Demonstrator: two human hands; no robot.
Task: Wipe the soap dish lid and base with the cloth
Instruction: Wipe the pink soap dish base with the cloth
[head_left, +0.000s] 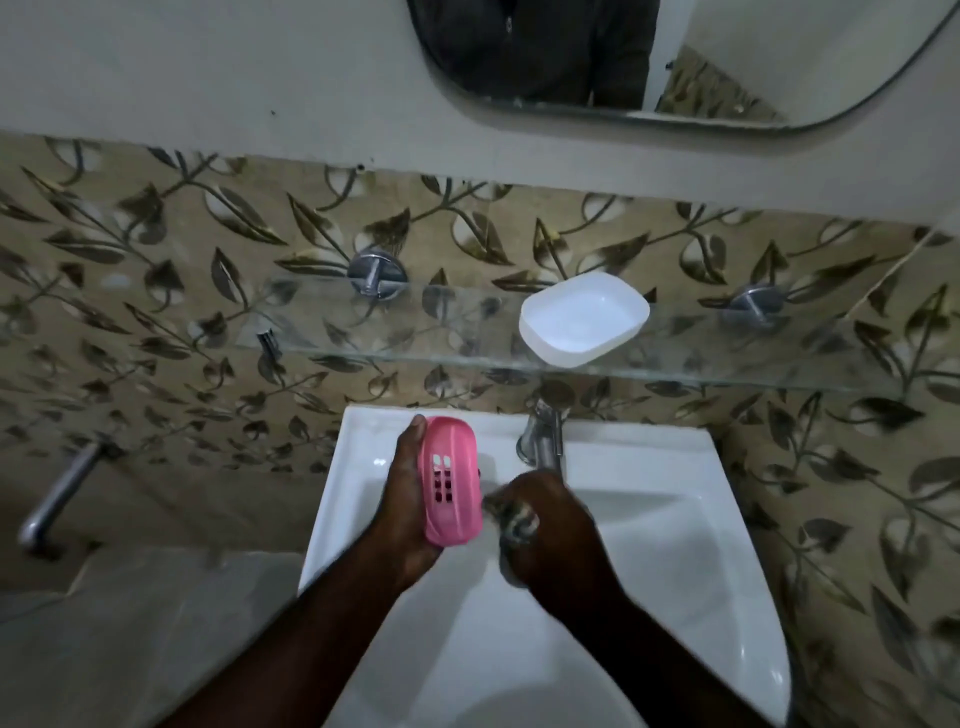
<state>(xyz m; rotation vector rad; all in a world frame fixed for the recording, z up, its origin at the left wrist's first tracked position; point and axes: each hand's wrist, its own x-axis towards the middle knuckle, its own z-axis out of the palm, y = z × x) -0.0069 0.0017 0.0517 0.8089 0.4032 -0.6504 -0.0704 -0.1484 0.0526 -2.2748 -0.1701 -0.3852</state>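
Sitting between hands (402, 501) (558, 538) — pink piece (449, 486), cloth (511, 515)

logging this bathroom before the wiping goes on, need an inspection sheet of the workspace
surface: white ceramic sink beneath both hands
job's things: pink slotted plastic soap dish part held over the sink; white plastic soap dish part open side up on the clear glass shelf; crumpled dark cloth beside the pink part, contact unclear
clutter: nothing seen
hands: left hand grips the pink part; right hand grips the cloth
cables: nothing seen
surroundings: chrome tap, wall mirror, leaf-patterned tiles
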